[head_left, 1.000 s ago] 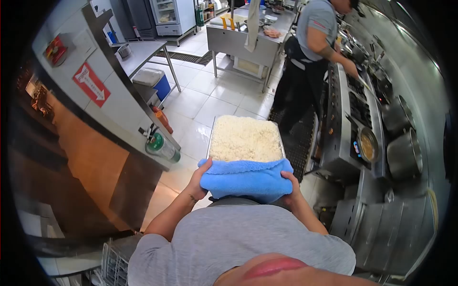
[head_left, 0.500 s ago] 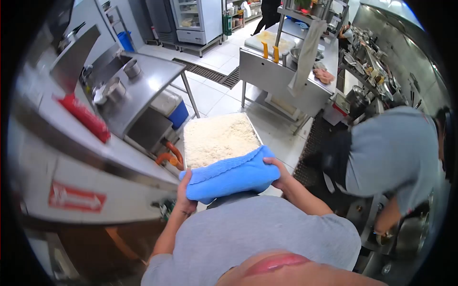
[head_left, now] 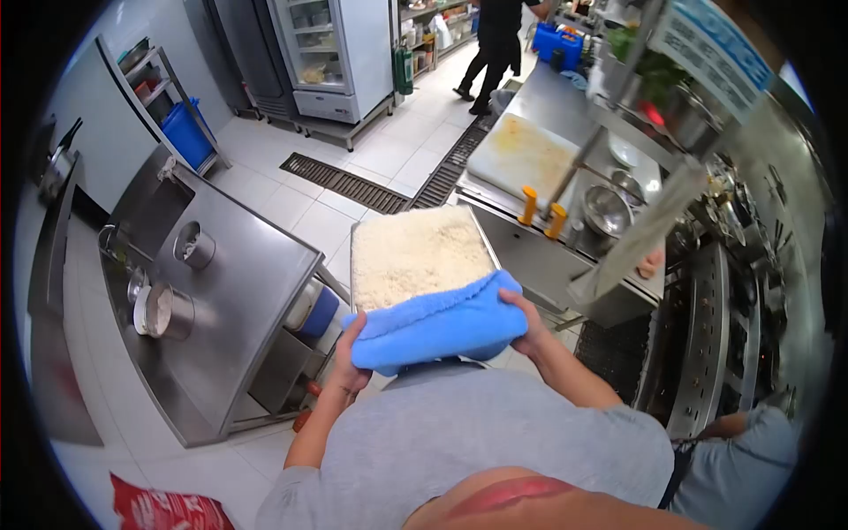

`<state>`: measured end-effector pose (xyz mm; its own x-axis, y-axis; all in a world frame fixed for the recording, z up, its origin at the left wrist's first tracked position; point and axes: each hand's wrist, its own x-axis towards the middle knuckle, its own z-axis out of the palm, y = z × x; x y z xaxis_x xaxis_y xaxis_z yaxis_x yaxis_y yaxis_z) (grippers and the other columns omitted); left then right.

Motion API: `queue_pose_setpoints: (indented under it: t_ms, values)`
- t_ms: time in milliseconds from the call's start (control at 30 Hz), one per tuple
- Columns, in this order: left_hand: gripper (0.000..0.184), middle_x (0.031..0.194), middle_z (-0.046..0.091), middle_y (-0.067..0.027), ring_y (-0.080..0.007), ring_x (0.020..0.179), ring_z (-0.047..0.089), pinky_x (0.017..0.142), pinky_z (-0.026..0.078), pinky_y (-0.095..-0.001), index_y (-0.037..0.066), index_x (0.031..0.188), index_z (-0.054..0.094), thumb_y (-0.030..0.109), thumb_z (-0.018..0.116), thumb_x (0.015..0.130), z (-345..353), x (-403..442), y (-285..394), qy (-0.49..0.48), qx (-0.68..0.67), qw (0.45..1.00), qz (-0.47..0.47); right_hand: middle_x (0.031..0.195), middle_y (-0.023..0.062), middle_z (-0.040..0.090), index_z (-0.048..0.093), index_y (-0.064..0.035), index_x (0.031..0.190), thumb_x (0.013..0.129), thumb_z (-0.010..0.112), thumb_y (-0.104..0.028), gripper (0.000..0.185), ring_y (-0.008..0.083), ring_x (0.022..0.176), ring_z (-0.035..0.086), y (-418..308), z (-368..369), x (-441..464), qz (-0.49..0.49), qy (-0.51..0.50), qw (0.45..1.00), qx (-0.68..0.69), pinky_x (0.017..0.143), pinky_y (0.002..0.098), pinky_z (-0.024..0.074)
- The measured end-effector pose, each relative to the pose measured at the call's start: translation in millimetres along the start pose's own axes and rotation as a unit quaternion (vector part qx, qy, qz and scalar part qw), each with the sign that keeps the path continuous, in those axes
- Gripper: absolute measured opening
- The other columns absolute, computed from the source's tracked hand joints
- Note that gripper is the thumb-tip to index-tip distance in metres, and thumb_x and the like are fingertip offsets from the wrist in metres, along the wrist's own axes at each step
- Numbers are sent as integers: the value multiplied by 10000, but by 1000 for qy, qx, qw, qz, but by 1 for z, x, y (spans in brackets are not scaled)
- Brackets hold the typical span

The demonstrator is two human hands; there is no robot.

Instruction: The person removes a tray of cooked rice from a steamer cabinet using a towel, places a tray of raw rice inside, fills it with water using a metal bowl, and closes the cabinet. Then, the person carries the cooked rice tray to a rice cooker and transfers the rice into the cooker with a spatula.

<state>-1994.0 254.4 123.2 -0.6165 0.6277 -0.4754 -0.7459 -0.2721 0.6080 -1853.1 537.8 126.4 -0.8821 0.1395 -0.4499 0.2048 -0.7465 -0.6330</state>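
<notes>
A rectangular metal tray is held out in front of my body. It is heaped with white grains that look like cooked rice. Over its near end lies a blue towel, which hides that edge. My left hand is closed round the tray's near left corner, with the towel in its grip. At the near right corner my right hand grips tray and towel the same way, thumb on top.
A steel table with metal pots stands left. Ahead right is a counter with a cutting board and bowls. A stove and a co-worker are right. Another person stands ahead beyond floor grates.
I have moved forward with the tray, so the steel table and counter appear closer. The co-worker on the right now sits lower and further back. My grip is unchanged.
</notes>
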Motion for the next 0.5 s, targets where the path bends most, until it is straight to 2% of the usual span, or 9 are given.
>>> queue_pose_setpoints:
  t_ms: [100,233,267,367,500]
  values:
    - [537,1204,566,-155,-261,1110,545,965,414,-365,-15,1227,503,408,524,896,7,72,68,34,-16,999,29,1270,170,515,406,8,1308,816,616,-404,675,272,1139,527,-55,28,103,39,-29,999,-10,1011,389,381]
    - [572,1228,549,-171,-273,1120,538,980,404,-374,-24,1246,477,424,525,894,13,170,153,12,-8,1000,20,1288,160,506,397,-9,1323,820,611,-399,672,274,1145,522,-111,52,226,38,-20,999,-15,1015,389,376]
    - [578,1223,551,-171,-269,1120,538,983,402,-377,-28,1245,476,432,522,896,18,199,175,32,-4,999,9,1290,156,507,393,-3,1324,827,602,-394,666,279,1145,521,-126,49,260,54,-57,997,8,1018,393,374]
    - [573,1218,555,-163,-261,1121,538,976,408,-372,-28,1242,476,430,519,900,25,304,234,-15,13,1000,-11,1280,164,513,387,1,1326,832,592,-392,664,288,1147,519,-176,63,326,-1,26,1000,12,1021,399,373]
    - [550,1213,558,-157,-256,1110,545,972,410,-357,-25,1232,487,421,507,910,61,442,301,-77,48,995,-46,1306,169,485,359,-1,1345,838,582,-364,662,295,1170,500,-249,58,406,-50,58,995,59,1021,406,372]
